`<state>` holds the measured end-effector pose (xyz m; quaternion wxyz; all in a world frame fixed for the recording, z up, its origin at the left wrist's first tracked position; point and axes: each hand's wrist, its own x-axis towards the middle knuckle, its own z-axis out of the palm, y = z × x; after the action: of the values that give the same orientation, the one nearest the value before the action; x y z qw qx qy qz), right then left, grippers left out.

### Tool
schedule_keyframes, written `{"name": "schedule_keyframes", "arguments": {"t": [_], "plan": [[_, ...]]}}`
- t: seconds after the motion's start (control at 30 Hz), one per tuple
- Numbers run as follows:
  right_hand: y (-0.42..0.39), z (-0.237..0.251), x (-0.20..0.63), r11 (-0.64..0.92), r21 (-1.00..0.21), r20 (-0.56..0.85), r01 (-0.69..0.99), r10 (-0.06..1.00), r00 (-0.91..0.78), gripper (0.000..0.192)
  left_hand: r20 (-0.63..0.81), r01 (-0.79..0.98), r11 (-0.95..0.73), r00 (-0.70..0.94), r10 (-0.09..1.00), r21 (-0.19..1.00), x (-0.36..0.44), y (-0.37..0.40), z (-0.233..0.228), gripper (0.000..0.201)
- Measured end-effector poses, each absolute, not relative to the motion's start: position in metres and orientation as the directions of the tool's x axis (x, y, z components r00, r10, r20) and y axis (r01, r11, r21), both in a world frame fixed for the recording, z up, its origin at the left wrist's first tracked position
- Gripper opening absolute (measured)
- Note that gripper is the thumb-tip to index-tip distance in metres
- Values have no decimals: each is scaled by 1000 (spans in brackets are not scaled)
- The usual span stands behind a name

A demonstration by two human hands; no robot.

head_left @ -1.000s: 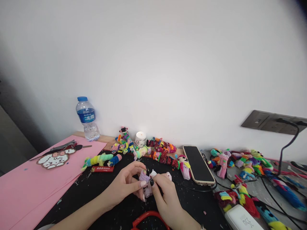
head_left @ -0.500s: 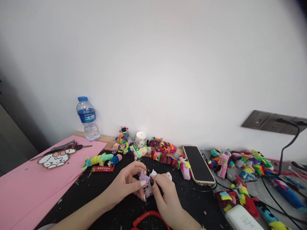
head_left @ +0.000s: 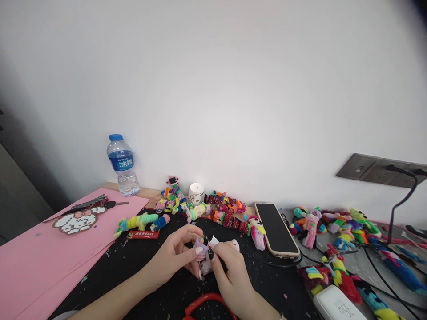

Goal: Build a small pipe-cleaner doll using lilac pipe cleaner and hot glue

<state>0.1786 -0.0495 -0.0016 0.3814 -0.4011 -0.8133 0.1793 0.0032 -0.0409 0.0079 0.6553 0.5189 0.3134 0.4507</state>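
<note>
Between my two hands, low in the middle of the view, is a small lilac pipe-cleaner figure [head_left: 201, 245] with some black on it. My left hand [head_left: 182, 252] is closed around its left side, thumb pressed on the front. From the right, my right hand [head_left: 230, 266] pinches at the figure's edge with a dark-nailed thumb; its fingertips are partly hidden. A small white piece [head_left: 213, 240] shows just behind the right thumb. The red handles of what look like scissors [head_left: 203, 298] lie below the hands on the black mat [head_left: 150, 284].
Pink sheets [head_left: 30, 262] cover the left side, with a water bottle [head_left: 122, 166] behind. Along the wall lie pipe-cleaner figures [head_left: 230, 220] and a white cup [head_left: 196, 194]. A phone [head_left: 276, 229], black cables, a white power bank [head_left: 338, 304] and more figures [head_left: 340, 240] fill the right.
Almost nothing differs. Both hands stay on the lilac figure, with only a tiny shift of the fingers.
</note>
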Motion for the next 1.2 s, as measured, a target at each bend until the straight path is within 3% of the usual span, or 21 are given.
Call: {"name": "schedule_keyframes", "arguments": {"t": [1.2], "plan": [[-49,-2,178,628,-587,488,510,778,-396,25,83,-263,24,387,918,965,3,-40,7,24]]}}
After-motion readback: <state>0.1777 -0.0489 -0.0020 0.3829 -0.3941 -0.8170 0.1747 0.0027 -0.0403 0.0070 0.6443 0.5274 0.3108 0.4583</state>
